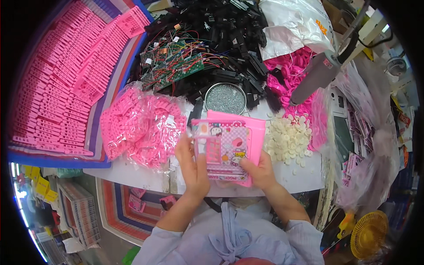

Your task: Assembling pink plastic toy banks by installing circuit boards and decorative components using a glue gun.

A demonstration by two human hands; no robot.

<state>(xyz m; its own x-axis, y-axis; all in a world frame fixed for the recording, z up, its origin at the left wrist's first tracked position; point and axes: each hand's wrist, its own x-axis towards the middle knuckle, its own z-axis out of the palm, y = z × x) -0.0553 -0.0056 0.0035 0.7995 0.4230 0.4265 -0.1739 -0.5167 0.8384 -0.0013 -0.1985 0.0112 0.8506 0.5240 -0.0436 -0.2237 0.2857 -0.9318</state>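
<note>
A pink plastic panel (258,137) with a colourful cartoon-printed front stands tilted over the near table edge, between my two hands. At its lower right, my right hand (259,171) grips the edge with the thumb laid over the printed face. My left hand (193,170) is at the left edge, thumb in front and fingers along the side. Near those fingertips, the upper left corner of the panel looks like a small framed opening and is slightly blurred. The back of the panel is hidden.
Beyond the panel is a round tin of small screws (225,99). Left are bagged pink parts (143,126) and a blue crate rim (57,161). Green circuit boards (176,66), black parts (216,26), cream discs (289,137), pink coils (289,66) and a hanging electric screwdriver (316,77) surround the workspace.
</note>
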